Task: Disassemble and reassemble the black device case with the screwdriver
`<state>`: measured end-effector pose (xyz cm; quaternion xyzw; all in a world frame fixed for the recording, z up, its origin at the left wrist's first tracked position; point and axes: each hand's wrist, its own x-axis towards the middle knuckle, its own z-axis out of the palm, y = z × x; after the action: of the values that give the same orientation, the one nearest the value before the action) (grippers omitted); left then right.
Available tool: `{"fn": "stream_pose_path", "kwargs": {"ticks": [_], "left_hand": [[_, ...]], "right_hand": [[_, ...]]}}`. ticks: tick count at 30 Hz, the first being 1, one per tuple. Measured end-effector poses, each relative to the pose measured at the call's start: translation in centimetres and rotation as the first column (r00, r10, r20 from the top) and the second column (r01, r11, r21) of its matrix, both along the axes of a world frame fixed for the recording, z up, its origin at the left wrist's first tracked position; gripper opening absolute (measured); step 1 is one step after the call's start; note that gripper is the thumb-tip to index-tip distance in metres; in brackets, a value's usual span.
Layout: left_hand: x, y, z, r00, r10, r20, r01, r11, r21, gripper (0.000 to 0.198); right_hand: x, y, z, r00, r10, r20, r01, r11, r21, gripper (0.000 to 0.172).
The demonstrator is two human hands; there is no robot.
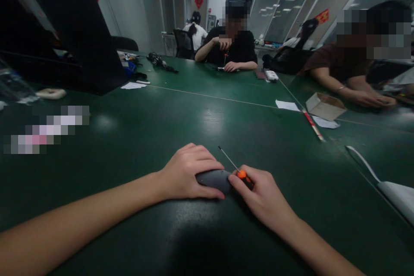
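Note:
A grey, mouse-shaped casing point(215, 180) with small dark dots on its surface lies on the green table in front of me. My left hand point(190, 172) grips it from the left, fingers along its far side and thumb along its near side. In my right hand point(258, 183) is a screwdriver point(242, 174) with an orange and black handle. Its thin metal shaft points up and to the left, the tip clear of the casing. My right thumb and fingertips are at the casing's right end; whether they press on it I cannot tell.
A large black panel point(71, 30) rises at the left. Cables point(160, 61) lie at the far side. Across the table sits a person point(241, 47) holding a screwdriver; another person point(330, 69) works at right, near a small open box point(325, 105) and a red-and-white stick point(313, 126).

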<state>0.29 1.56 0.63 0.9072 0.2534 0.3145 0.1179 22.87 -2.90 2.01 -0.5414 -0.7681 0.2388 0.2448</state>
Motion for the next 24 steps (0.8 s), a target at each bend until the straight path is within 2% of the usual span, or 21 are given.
{"fn": "stream_pose_path", "kwargs": {"ticks": [3,6,8,11,13,15,18,24], "left_hand": [[0.1,-0.1,0.0,1.0,0.007,0.003,-0.007,1.0,-0.011,0.051],[0.2,-0.3,0.0,1.0,0.004,-0.006,-0.005,0.998,-0.068,0.053],[0.3,-0.4,0.1,0.999,0.026,-0.033,-0.03,0.991,-0.127,0.053],[0.5,-0.8,0.4,0.995,0.084,-0.059,-0.094,0.976,-0.195,0.049],[0.6,-1.0,0.6,0.991,0.117,-0.058,-0.127,0.968,-0.218,0.047],[0.7,-1.1,0.7,0.99,0.129,-0.058,-0.139,0.962,-0.234,0.046],[0.8,-1.1,0.7,0.99,0.134,-0.043,-0.141,0.958,-0.249,0.046],[0.7,-1.1,0.5,0.99,0.136,-0.04,-0.141,0.961,-0.238,0.048]], "right_hand": [[1.3,0.3,0.6,0.991,0.043,0.127,-0.055,0.995,0.089,0.041],[3.4,1.0,1.7,0.921,0.124,0.369,-0.226,0.942,0.247,0.033],[4.7,1.5,2.5,0.84,0.144,0.523,-0.377,0.849,0.371,0.03],[6.2,2.0,3.7,0.707,0.039,0.706,-0.527,0.696,0.489,0.026],[6.7,2.1,4.4,0.667,-0.035,0.744,-0.573,0.614,0.543,0.021],[6.9,2.1,4.9,0.659,-0.093,0.747,-0.588,0.555,0.588,0.018],[7.1,1.9,5.2,0.658,-0.132,0.741,-0.589,0.522,0.616,0.018],[6.7,1.5,4.8,0.676,-0.089,0.732,-0.581,0.546,0.603,0.019]]}}
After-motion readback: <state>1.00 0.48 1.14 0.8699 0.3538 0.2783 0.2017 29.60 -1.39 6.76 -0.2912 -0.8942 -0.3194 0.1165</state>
